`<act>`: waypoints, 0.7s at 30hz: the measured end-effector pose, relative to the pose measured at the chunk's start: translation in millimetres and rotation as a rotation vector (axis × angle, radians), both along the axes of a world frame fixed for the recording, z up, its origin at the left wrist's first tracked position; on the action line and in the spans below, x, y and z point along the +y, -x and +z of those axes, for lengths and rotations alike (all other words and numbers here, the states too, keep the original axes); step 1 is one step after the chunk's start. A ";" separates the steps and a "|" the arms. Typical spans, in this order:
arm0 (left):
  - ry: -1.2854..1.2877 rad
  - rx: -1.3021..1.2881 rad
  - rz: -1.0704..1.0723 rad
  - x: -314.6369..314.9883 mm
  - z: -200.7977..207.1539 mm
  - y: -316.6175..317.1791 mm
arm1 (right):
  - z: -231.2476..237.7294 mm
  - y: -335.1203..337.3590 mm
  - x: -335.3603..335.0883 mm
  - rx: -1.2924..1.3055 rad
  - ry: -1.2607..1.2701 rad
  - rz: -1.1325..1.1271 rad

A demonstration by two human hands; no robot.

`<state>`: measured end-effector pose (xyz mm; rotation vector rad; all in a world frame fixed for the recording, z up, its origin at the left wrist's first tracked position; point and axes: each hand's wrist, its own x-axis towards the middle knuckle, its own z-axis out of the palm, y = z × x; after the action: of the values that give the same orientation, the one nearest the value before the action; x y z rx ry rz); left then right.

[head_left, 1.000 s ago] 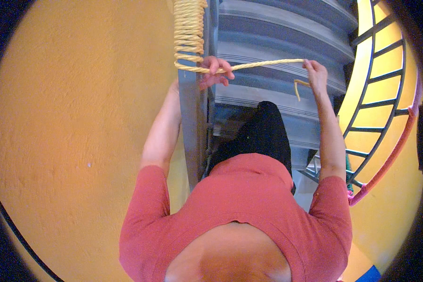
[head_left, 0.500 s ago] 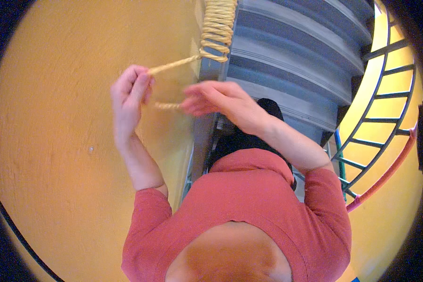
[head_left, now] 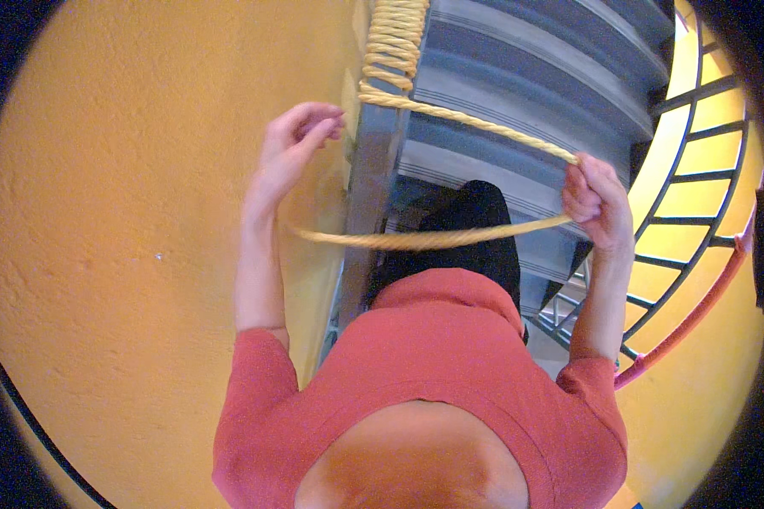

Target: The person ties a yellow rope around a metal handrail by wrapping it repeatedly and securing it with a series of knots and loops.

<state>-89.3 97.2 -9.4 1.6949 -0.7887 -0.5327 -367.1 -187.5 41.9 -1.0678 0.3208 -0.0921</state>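
My right hand (head_left: 598,199) is closed in a fist around a yellow twisted rope (head_left: 492,127), over the right side of the stairs. From this fist one length runs taut to the lowest turn on a grey rail (head_left: 373,161). Another length sags back leftward across my dark trousers and passes out of sight by my left forearm. Along the rail's upper part the rope is wound in several turns, close together higher up and looser lower down. My left hand (head_left: 301,140) is left of the rail, by the wall, its fingers loosely bent and nothing visible in them.
A rough yellow wall (head_left: 127,170) fills the left side. Grey-blue stair treads (head_left: 518,93) curve beyond the rail. On the right stands a dark metal railing (head_left: 683,220) with crossbars and a red-wrapped lower rail (head_left: 696,327).
My right hand has swung far right, drawing the rope across the stairs. My left hand has let go of the rope and moved right and slightly up, towards the rail.
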 end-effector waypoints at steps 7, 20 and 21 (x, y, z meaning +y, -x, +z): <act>0.293 0.557 -0.528 -84.0 -63.3 -12.3 | -98.0 47.8 -91.2 0.359 0.577 -0.424; -0.075 -0.471 0.021 -19.8 -42.0 -63.6 | -177.4 -93.8 -24.8 0.265 1.371 -0.179; -0.153 -0.606 0.040 -5.2 -22.8 -54.5 | -153.6 -93.4 -0.7 0.208 1.170 -0.057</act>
<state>-34.8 92.1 -32.2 2.0407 -1.1595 -0.0373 -273.7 -188.2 -111.7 -2.2358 0.5010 -0.2351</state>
